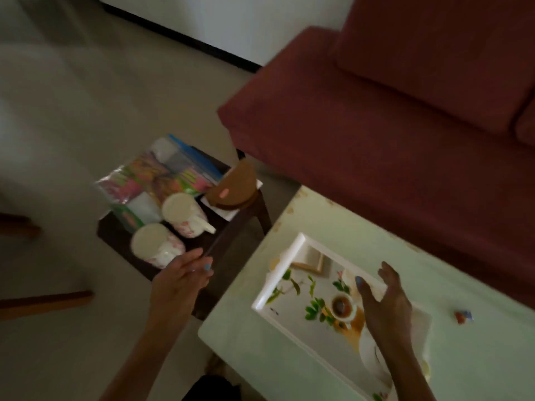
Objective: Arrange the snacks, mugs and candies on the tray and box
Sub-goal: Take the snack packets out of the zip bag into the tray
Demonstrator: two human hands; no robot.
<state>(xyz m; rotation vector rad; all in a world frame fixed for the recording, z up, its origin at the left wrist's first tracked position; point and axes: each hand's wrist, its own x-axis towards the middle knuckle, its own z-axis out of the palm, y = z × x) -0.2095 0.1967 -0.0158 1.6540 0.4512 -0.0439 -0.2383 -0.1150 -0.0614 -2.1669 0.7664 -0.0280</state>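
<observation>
Dim room: L hand (185,273) by mugs (162,244), R hand (385,296) over tray (301,241), grips spread.

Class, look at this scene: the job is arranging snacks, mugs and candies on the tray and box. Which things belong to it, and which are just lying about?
Belong to the job:
- two mugs
- snack packets
- printed tray
- small wrapped candy
- left hand, right hand

Just lying about:
- red sofa
- brown round case
- dark side table

tray (301,244): glossy plastic | mugs (185,215): glazed ceramic | sofa (376,111): matt cloth
</observation>
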